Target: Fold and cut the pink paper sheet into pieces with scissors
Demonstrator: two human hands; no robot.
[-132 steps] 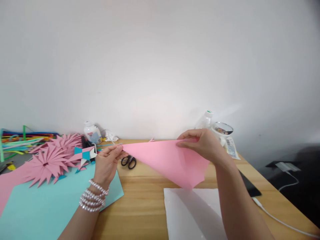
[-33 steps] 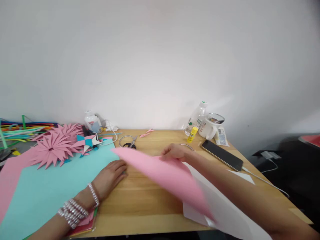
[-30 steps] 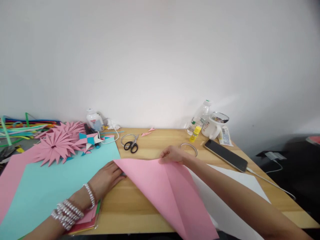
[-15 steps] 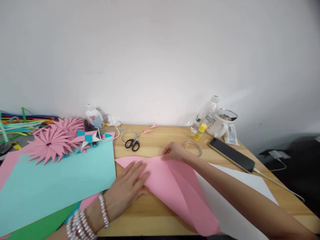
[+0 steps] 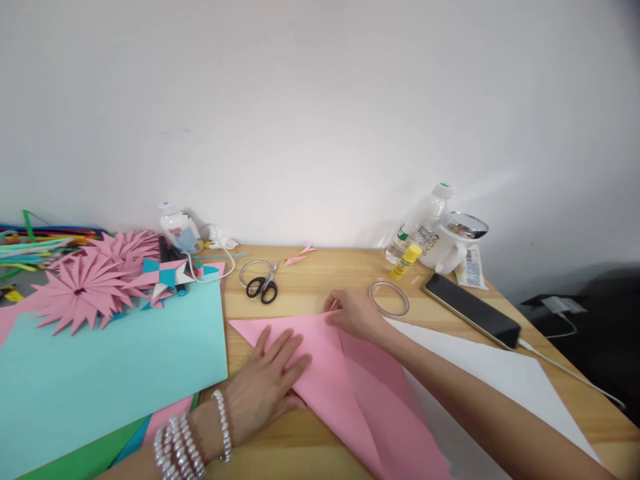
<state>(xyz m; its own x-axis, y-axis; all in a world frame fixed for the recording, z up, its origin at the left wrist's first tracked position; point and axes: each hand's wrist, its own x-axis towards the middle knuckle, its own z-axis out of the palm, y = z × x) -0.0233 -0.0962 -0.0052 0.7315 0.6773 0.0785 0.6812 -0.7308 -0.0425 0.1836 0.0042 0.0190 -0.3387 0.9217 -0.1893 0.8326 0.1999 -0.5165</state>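
We've got the pink sheet (image 5: 325, 363) on our side of the scissors (image 5: 265, 281), long axis probably running near-right from them (near end cut off), right hand (image 5: 357, 317) pinching its far edge, left hand (image 5: 265, 390) spread-fingered nearer its tip.

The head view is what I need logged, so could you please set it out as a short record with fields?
Left hand: fingers spread on the pink sheet
Right hand: fingers curled at that sheet's far edge
White sheet: partly covered by the pink one
Beyond the hands: black-handled scissors, yellow tube
Right: phone, cable attached
Left: spiky pink ornaments, partly over a light blue sheet
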